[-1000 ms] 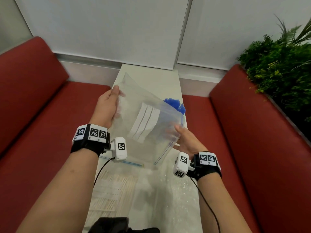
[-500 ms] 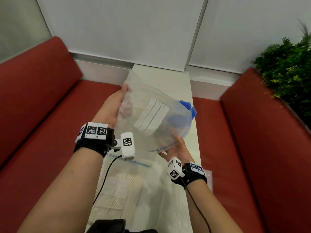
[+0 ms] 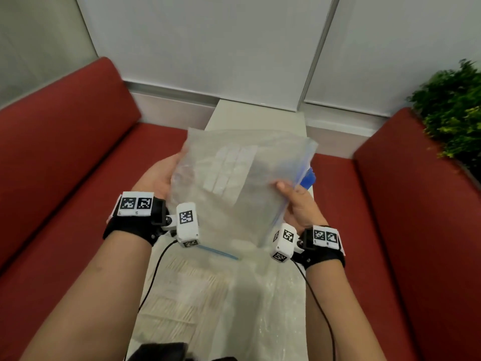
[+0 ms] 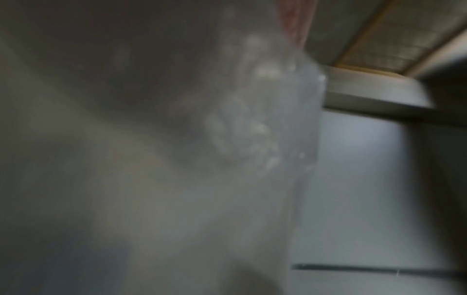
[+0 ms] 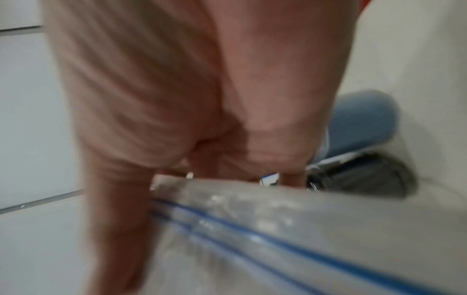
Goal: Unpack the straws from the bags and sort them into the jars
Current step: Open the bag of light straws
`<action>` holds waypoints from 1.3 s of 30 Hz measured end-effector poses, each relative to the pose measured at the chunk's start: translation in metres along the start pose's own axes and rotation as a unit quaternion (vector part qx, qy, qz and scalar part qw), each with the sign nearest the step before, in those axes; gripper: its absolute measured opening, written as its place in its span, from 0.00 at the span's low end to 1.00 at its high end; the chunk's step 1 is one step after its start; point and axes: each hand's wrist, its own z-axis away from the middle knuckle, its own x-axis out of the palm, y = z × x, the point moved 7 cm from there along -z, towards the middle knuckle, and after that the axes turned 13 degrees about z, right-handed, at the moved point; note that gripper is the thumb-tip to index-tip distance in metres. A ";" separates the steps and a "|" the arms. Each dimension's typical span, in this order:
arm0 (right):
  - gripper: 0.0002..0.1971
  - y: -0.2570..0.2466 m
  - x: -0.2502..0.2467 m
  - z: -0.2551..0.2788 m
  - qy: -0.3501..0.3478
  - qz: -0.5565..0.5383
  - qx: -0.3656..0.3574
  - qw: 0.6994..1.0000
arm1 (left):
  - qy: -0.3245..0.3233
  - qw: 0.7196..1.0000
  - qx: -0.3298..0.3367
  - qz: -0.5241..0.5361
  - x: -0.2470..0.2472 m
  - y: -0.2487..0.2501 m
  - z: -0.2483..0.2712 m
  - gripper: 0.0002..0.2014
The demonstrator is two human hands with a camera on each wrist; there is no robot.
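Note:
A clear zip bag (image 3: 234,183) with a white label panel and a blue zip strip hangs in the air over a narrow white table (image 3: 260,115). My left hand (image 3: 158,178) grips its left edge, with the fingers hidden behind the plastic. My right hand (image 3: 299,204) pinches the zip edge, thumb on top. The right wrist view shows that hand (image 5: 177,99) closed on the blue-lined zip edge (image 5: 278,229). In the left wrist view the bag (image 4: 252,119) is only a blurred grey film. A blue object (image 3: 308,179) lies on the table just behind my right hand.
Below the hands on the table lie a second zip bag holding pale wooden sticks (image 3: 182,290) and a sheet of clear plastic (image 3: 273,295). Red sofa cushions (image 3: 65,152) flank the table on both sides. A green plant (image 3: 453,113) stands at the far right.
The bag has swung from a steep tilt to lie flatter and more square to me. My right hand has shifted to the zip edge with its thumb on top.

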 end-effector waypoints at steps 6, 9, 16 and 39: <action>0.12 -0.024 -0.040 0.008 0.212 0.188 -0.060 0.957 | 0.245 0.905 0.234 -0.258 -0.034 0.033 -0.018 0.16; 0.17 -0.037 -0.037 0.017 0.287 0.252 -0.085 0.920 | 0.253 0.905 0.209 -0.272 -0.032 0.010 -0.026 0.16; 0.19 -0.056 -0.048 0.032 0.338 0.329 -0.128 0.873 | 0.266 0.786 0.311 -0.463 -0.010 0.004 -0.023 0.19; 0.56 0.006 -0.036 0.028 -0.126 0.400 0.084 0.904 | -0.227 0.809 -0.043 -0.540 0.105 -0.049 -0.043 0.15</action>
